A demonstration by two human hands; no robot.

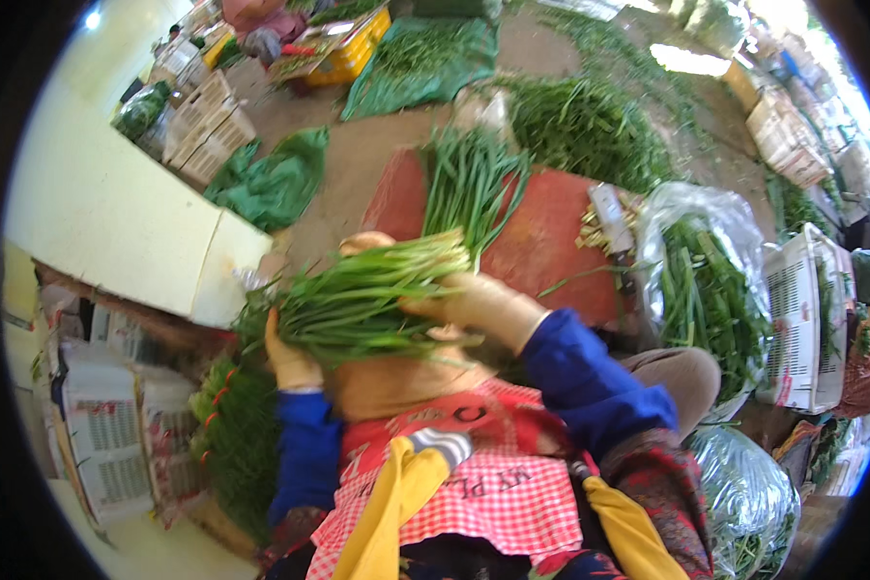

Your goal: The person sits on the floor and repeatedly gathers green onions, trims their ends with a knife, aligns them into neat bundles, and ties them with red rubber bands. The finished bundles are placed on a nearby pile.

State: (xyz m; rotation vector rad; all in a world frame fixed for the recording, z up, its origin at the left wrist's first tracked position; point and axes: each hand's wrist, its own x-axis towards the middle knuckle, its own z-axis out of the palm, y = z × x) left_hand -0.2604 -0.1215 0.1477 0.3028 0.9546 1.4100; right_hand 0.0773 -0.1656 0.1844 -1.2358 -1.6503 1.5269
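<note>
A bundle of long leafy greens with pale cut stems (370,297) lies across both hands above my lap. My left hand (288,355) grips its leafy end at the left. Around the stem end at the right is my right hand (471,301). Both hands seem to wear light gloves, and the bundle hides some fingers. Just beyond, green stalks (471,181) lie on a red board (551,239). A wide-bladed knife (610,217) rests on the board's right side, beside short cut stem ends (591,230).
A clear plastic bag of greens (707,290) stands at the right, before a white crate (790,319). Tied green bundles (235,428) are at my left, below a pale wall (138,210). Loose greens (587,130) and a green sack (275,177) lie beyond. Another person (261,22) sits farther off.
</note>
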